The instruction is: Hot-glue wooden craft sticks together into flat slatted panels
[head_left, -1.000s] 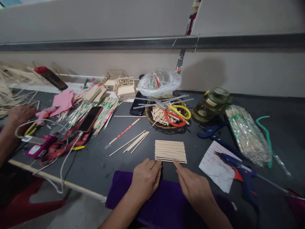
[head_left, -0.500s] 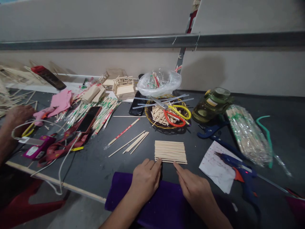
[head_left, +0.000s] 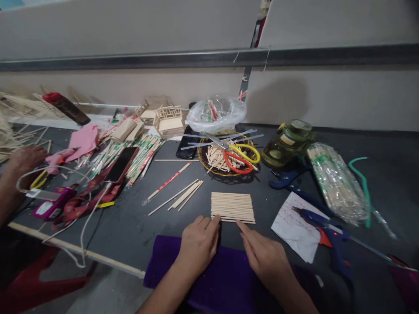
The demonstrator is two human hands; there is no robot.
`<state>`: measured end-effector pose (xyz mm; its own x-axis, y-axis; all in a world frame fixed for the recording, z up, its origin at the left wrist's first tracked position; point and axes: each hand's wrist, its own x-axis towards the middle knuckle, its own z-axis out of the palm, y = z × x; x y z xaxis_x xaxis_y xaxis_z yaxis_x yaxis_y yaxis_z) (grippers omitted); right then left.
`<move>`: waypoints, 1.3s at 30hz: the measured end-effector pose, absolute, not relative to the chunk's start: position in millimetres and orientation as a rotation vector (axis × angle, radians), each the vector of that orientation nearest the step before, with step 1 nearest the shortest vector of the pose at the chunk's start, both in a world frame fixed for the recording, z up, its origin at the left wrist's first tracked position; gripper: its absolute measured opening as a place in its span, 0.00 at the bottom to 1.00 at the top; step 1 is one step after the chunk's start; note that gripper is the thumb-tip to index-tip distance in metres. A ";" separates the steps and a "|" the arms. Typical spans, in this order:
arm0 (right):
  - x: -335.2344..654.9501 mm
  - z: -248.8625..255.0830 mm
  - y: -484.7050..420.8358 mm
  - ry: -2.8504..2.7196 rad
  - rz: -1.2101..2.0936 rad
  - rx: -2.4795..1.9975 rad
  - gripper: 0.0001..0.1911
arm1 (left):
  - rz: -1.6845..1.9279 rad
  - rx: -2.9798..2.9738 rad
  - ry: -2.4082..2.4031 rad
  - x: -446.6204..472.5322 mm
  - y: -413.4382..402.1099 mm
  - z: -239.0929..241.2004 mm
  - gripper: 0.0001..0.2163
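Observation:
A flat mat of short bamboo sticks (head_left: pixel 232 206), laid side by side, rests on the dark table (head_left: pixel 137 226) in front of me. My left hand (head_left: pixel 198 244) lies with fingers loosely curled, its fingertips touching the mat's near left corner. My right hand (head_left: pixel 262 253) lies flat with fingers stretched, its tips against the mat's near edge. Neither hand holds anything. Both wrists rest on a purple cloth (head_left: pixel 225 279).
A basket (head_left: pixel 229 157) of stick pieces holds red and yellow scissors. Loose sticks (head_left: pixel 183 194), a phone (head_left: pixel 121 163), wrapped chopsticks (head_left: pixel 337 183), a green jar (head_left: pixel 288 144), a blue glue gun (head_left: pixel 327 233) on paper (head_left: pixel 291 226). Another person's hand (head_left: pixel 22 159) is at far left.
Nearly nothing has moved: my hands stay at the mat's near edge, and the view has drifted slightly.

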<state>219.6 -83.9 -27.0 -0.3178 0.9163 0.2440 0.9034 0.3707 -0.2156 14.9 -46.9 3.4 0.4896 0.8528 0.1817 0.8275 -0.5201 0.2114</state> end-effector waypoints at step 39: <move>190.5 4.7 -70.9 -2.116 0.331 -1.540 0.11 | 0.611 2.049 1.660 -0.1 -36.6 7.7 0.05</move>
<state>190.5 -70.9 4.7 -0.2364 0.9391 0.2495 0.8181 0.3309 -0.4704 -0.1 -36.6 7.7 0.1857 0.9802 0.0681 0.7902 -0.1902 0.5826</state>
